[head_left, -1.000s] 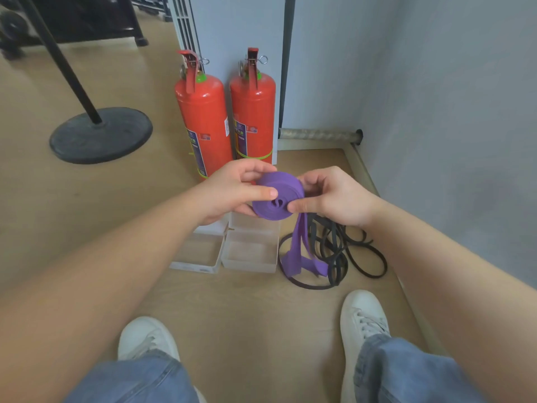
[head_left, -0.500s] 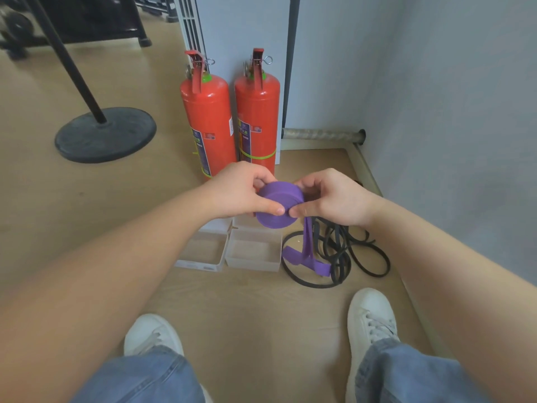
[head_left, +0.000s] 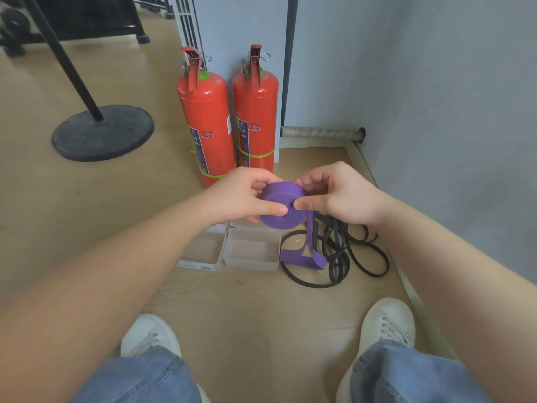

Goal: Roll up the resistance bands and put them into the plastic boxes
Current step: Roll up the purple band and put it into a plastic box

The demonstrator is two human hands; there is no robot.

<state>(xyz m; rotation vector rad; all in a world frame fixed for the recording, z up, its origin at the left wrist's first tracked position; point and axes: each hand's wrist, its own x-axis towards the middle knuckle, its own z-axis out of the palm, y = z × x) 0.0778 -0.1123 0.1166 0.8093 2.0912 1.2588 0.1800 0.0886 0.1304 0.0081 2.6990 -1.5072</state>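
A purple resistance band (head_left: 279, 203) is wound into a thick roll held above the floor. My left hand (head_left: 241, 196) pinches the roll from the left, thumb on its face. My right hand (head_left: 334, 193) grips it from the right. The band's loose tail (head_left: 302, 255) hangs down and lies folded on the floor. Below the roll stand two clear plastic boxes, one on the left (head_left: 203, 253) and one on the right (head_left: 251, 253), both with nothing inside. A black resistance band (head_left: 348, 251) lies tangled on the floor to their right.
Two red fire extinguishers (head_left: 207, 126) stand against a white cabinet behind the boxes. A black round stand base (head_left: 103, 132) sits at the left. A grey wall (head_left: 450, 112) and skirting close the right side. My white shoes (head_left: 386, 324) are at the bottom.
The roll has been turned further between my hands and is thicker. The hanging purple tail has grown shorter, with less of it on the floor.
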